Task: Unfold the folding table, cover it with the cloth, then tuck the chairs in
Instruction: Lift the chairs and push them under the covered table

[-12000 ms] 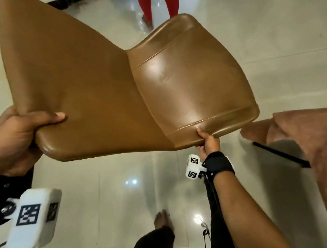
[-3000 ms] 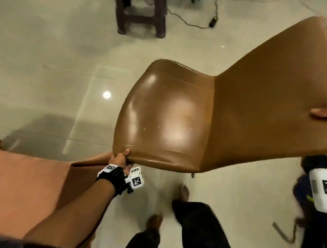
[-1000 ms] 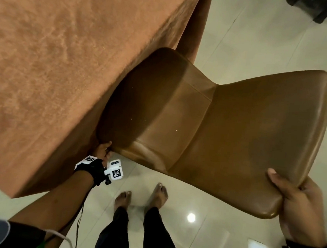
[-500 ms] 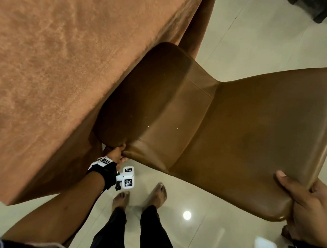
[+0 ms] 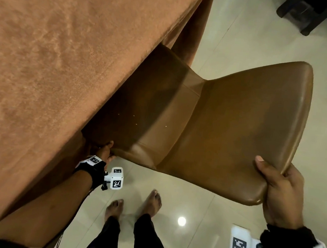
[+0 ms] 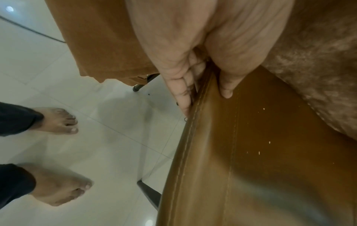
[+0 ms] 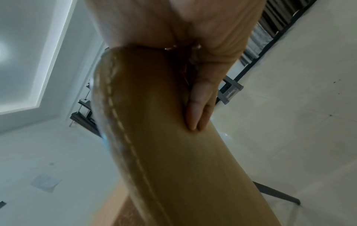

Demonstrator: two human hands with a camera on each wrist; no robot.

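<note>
The cloth (image 5: pixel 65 78) hides the table and the front of the chair (image 5: pixel 226 128) seat. Beneath the chair, its legs are mostly unseen; the dark furniture (image 5: pixel 311 14) beyond is cut off.

No readable text shows; only black-and-white square code markers on the white wrist camera blocks (image 5: pixel 116 181)

Head camera looks steeply down over cloth (image 5: pixel 56 68), chair (image 5: pixel 226 128) and floor (image 5: pixel 242 32); left wrist camera sits close against the seat edge facing floorward, right wrist camera close along the backrest edge; all three share the chair.
</note>
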